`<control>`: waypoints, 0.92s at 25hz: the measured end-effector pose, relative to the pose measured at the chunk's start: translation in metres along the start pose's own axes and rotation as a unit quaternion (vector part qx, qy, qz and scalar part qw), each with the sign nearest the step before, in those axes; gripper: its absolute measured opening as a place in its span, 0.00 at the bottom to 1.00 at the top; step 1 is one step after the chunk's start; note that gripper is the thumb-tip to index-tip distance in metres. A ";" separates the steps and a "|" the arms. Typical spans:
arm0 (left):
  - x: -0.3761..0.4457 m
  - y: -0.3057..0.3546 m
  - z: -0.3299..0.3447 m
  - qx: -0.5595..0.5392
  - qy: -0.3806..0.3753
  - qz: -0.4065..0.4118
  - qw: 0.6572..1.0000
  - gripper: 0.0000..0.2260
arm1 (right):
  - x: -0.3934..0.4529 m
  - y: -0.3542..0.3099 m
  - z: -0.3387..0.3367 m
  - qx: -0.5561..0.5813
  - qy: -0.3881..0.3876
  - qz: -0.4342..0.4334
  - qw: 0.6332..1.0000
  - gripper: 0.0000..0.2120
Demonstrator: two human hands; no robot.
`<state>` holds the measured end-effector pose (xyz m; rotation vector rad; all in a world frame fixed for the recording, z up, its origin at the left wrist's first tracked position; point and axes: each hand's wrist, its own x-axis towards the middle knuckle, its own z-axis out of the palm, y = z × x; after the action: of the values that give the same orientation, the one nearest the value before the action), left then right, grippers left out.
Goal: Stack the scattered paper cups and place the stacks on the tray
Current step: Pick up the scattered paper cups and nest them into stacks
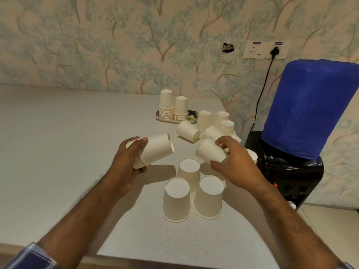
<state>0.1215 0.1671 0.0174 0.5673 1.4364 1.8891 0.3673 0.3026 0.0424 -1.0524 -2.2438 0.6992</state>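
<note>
While each hand [126, 164] grips cups [155, 148], two stacks [166, 107] trayed.

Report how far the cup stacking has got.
Done: two stacks stand on the tray. In hand: the left hand holds a partial stack, and the right hand holds a single cup. Left: three upside-down cups near the person and several more loose cups beside the tray.
</note>
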 end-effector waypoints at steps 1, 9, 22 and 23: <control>-0.003 0.002 -0.001 0.000 0.002 0.000 1.000 0.22 | 0.002 -0.005 -0.005 0.034 0.031 -0.005 0.999 0.26; -0.017 0.019 0.011 -0.012 -0.065 -0.013 0.998 0.16 | 0.007 -0.060 0.005 0.231 -0.052 -0.075 0.969 0.14; 0.011 0.025 -0.022 -0.018 -0.083 -0.016 0.996 0.16 | 0.018 -0.085 0.012 0.129 -0.082 -0.043 0.987 0.28; 0.015 0.023 -0.025 -0.019 -0.079 -0.021 0.996 0.15 | 0.017 -0.083 0.010 0.074 -0.104 -0.036 0.991 0.28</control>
<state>0.0881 0.1587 0.0309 0.6499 1.2983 1.7925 0.3092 0.2683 0.0945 -0.8561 -2.3491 0.9663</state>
